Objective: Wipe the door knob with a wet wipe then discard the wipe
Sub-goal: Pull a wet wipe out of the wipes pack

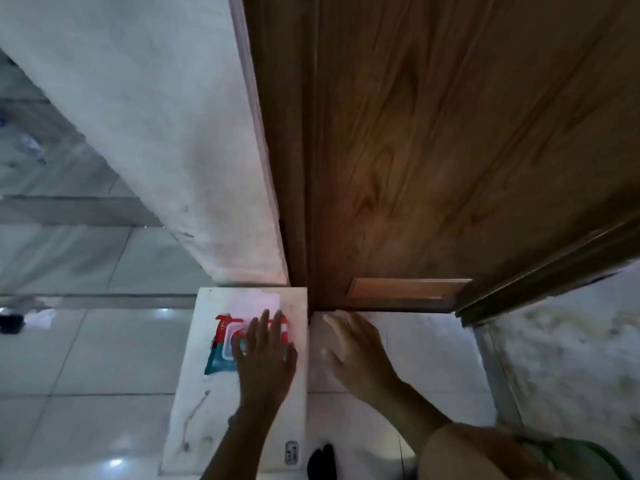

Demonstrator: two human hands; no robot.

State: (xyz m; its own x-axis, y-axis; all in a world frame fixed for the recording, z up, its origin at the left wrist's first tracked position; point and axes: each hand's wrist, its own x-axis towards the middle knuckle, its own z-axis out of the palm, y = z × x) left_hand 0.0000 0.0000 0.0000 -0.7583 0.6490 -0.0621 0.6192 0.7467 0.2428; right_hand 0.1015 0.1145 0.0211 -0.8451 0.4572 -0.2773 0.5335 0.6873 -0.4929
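Observation:
A red and teal wet wipe pack (223, 344) lies flat on a white board (207, 410) on the floor, next to the wall corner. My left hand (265, 355) rests on the pack's right half with the fingers spread, covering part of its lid. To its right, my right hand (356, 351) hovers open above the floor tiles, just in front of the brown wooden door (433, 150), and holds nothing. No door knob appears in this view, and no loose wipe is visible.
A white plastered wall (166, 133) stands left of the door frame. Glossy pale floor tiles (86, 358) spread to the left. A dark object (10, 322) lies at the far left. A dark shoe tip (322, 459) shows at the bottom.

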